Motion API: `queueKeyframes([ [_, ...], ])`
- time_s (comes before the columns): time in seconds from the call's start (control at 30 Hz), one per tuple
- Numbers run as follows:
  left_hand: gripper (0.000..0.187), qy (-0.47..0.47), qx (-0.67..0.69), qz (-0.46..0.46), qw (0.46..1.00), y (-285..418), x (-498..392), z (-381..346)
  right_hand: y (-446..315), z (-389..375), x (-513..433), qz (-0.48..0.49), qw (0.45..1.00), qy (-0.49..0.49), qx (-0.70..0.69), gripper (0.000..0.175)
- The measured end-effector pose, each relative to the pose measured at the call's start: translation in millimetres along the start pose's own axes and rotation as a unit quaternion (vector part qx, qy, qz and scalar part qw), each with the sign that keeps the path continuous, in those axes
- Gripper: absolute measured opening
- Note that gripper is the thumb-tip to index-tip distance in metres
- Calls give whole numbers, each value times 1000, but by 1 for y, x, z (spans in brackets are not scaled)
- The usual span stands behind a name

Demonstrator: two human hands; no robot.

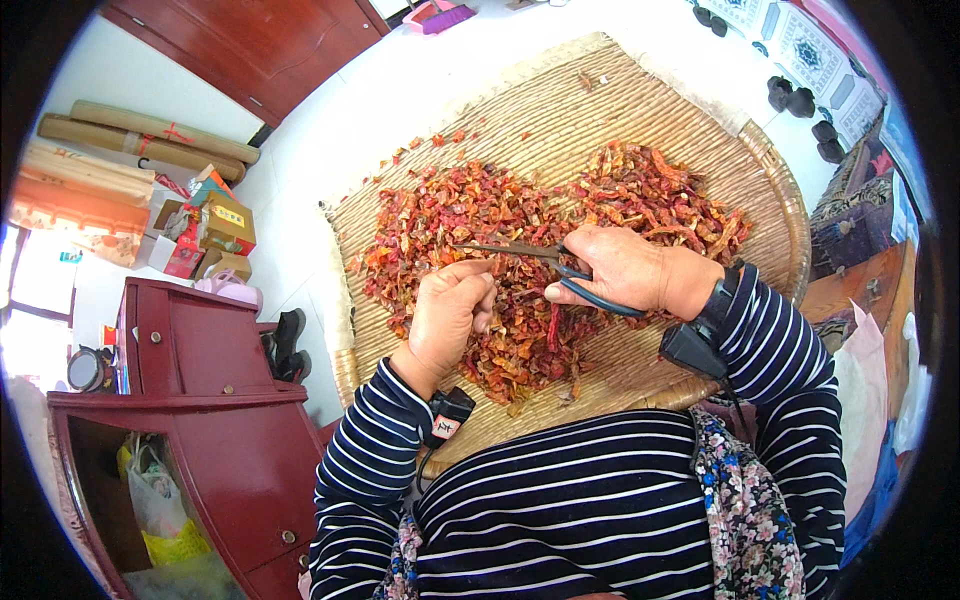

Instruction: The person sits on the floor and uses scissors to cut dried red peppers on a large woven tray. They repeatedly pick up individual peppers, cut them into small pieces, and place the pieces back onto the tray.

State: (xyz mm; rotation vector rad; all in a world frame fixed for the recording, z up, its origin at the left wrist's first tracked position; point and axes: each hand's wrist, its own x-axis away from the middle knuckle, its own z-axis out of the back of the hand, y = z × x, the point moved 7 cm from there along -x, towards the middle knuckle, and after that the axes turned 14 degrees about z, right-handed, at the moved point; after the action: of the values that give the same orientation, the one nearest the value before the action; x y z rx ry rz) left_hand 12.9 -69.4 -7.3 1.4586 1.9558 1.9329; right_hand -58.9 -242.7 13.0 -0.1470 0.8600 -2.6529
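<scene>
My right hand (626, 270) holds a pair of scissors (525, 251) by dark blue handles; the blades point left, over the heap. My left hand (454, 307) is curled, thumb against the bent fingers, just below the blade tips; whether anything is pinched in it cannot be told. Under both hands, a heap of dried red chili pieces (450, 210) is spread on a large round woven tray (555, 112). Longer, wrinkled dried chilies (675, 195) lie in the heap's right part, beyond my right hand.
A dark red wooden cabinet (232, 435) stands at the left, with open cardboard boxes (225, 221) and rolled mats (150, 142) behind it. A purple broom (448, 19) lies at the top. Shoes (791, 97) are on the floor at the upper right; a wooden surface (855, 281) is at the right.
</scene>
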Motion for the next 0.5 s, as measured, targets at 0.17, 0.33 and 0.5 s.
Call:
queueKeyframes([
  [0.17, 20, 8, -29, -28, 999, 8, 1, 4, -1, -8, -2, 33, 999, -13, -3, 62],
  [0.33, 19, -12, -35, -6, 999, 2, -2, 3, 2, -20, -5, 31, 999, -6, -26, 60],
  [0.5, 17, 7, -16, 8, 1000, -1, -6, 10, 3, -22, -6, 51, 998, 28, -24, 56],
])
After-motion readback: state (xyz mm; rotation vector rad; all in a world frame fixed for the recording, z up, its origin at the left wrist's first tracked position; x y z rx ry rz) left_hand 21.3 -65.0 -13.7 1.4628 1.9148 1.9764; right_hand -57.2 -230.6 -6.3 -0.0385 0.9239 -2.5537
